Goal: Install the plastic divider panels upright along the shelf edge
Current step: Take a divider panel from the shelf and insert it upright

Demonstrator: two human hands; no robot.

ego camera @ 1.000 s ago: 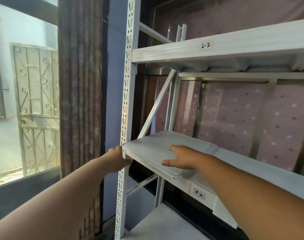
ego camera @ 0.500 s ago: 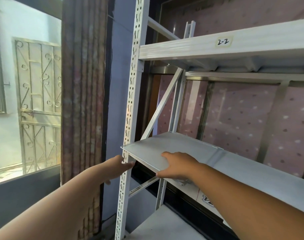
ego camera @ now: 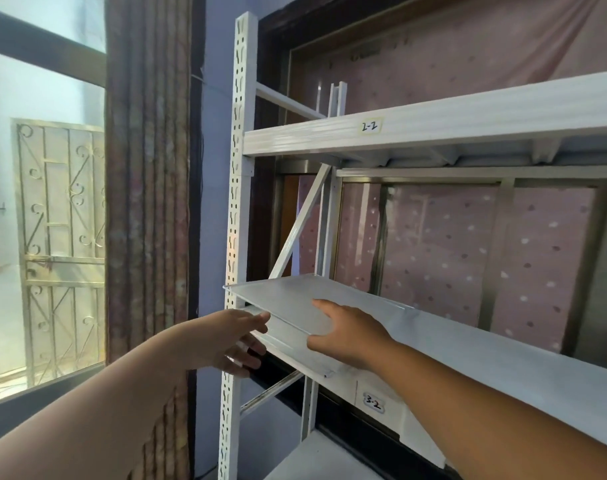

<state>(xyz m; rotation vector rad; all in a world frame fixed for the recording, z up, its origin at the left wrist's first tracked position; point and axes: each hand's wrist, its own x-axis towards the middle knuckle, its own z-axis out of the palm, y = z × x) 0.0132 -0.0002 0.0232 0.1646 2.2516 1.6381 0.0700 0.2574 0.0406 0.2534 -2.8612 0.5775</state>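
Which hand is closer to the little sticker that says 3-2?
The right hand. It grips the plastic panel just above and left of the 3-2 sticker. The left hand holds the panel's front-left edge by the white post, farther away.
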